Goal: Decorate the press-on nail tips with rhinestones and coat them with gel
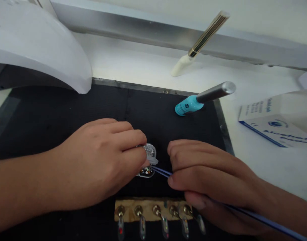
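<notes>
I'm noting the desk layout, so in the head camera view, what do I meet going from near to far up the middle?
Nail-tip stand, glitter case, teal bottle, cream bottle.

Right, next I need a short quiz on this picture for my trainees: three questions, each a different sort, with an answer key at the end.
1. Multiple choice: how many clear nail tips are mounted along the tan strip?
A) three
B) five
C) eight

2. True or false: the turquoise bottle stands on the black mat, while the cream bottle stands off it.

3. Fill in the blank: the ____ hand holds the blue tweezers.

Key:
1. B, five.
2. True; the cream bottle is on the white surface behind the mat.
3. Right; the right hand grips them.
</notes>
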Available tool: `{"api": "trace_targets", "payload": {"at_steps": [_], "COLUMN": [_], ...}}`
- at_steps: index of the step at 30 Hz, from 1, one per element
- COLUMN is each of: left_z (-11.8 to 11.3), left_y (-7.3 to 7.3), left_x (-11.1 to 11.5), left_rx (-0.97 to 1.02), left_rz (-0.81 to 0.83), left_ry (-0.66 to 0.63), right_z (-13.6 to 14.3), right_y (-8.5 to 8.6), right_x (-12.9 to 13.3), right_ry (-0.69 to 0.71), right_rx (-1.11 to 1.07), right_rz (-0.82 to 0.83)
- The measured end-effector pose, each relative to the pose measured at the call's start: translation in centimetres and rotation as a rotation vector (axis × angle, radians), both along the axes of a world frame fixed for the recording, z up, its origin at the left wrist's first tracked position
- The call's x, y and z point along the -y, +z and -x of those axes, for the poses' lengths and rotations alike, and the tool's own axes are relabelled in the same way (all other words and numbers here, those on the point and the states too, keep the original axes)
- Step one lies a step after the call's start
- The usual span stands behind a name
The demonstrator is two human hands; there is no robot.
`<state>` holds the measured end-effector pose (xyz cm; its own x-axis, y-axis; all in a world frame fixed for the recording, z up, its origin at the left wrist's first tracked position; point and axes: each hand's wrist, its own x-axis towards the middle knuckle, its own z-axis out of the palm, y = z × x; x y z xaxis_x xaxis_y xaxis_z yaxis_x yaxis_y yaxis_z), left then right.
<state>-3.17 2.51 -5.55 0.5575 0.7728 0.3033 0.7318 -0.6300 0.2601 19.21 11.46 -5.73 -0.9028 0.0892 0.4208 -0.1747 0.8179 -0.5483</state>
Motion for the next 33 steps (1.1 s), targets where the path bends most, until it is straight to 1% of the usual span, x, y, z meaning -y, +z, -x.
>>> {"api": "trace_targets", "payload": {"at_steps": [3,5,7,10,14,16,18,24,28,30,33], "left_z": [0.0,0.0,0.0,0.0,0.1,0.1,0.2,0.2,0.2,0.2,0.2], "left_y": [0.1,0.2,0.2,0.2,0.1,0.1,0.2,0.1,0.0,0.1,0.1], "left_x": [0.0,0.0,0.0,0.0,0.1,0.1,0.1,0.0,-0.1,-0.1,0.0], "left_rx": [-0.004,-0.005,-0.001,0.001,-0.007,-0.014,-0.016,-0.032,-0.043,-0.047,-0.044], "left_rz": [0.008,0.017,0.02,0.011,0.008,0.023,0.034,0.037,0.022,0.021,0.016], "left_ry": [-0.005,-0.005,-0.002,-0.002,-0.003,-0.001,0.0,-0.003,0.001,0.002,0.0], "right_z": [-0.1,0.0,0.1,0.4,0.5,0.6,0.7,0.7,0.5,0.5,0.4], "right_y": [0.6,0.8,0.6,0.1,-0.1,0.1,0.2,0.1,0.4,0.6,0.9], "right_x": [0.4,0.5,0.4,0.3,0.6,0.9,1.0,0.7,0.8,1.0,1.3], "right_ry": [-0.094,-0.152,-0.15,-0.143,-0.285,-0.333,-0.345,-0.256,-0.233,-0.253,-0.325], "right_rx": [0.12,0.103,0.05,0.044,0.106,0.116,0.122,0.084,0.064,0.062,0.093], "right_rz": [0.141,0.293,0.422,0.571,0.731,0.746,0.724,0.582,0.533,0.519,0.492]}}
